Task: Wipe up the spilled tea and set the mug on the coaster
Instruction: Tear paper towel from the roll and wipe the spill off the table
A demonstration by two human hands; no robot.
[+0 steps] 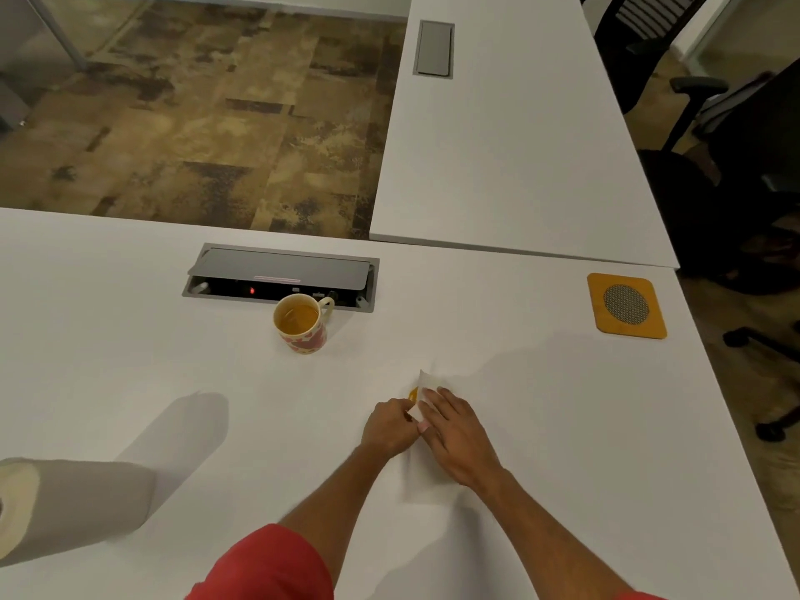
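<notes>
White paper towel (426,389), folded, w/ amber-yellow tea stain at its left edge, lies on table centre-right, both hands on it. Left hand (389,428): fingers curled, pinching towel's near-left edge. Right hand (454,430): fingers straight, flat on top of towel, pressing down; holds nothing. Far corner of towel sticks up past the fingertips.

Mug (303,324): cream w/ red pattern, upright, handle to the right, amber tea inside approx. to upper part. Stands on bare table top, behind-left of the hands, well apart from them, just in front of the cable box. Not on coaster.

Coaster (626,306): orange-yellow, rounded square, round grey mesh centre. Far-right of table near its edge, well apart from mug and hands. Nothing on it.

Table (130,361): white, matte.

Cable box (281,277): grey, recessed in table, lid tilted open, small red light inside.

Paper towel roll (65,508): on its side, near-left corner, partly cut by frame.

Red sleeves (268,565): bottom edge.

Second white table (498,166): butts on at far right, w/ closed grey hatch (433,48).

Black office chairs (736,145): right side.

Floor (195,114): brown mottled carpet.
</notes>
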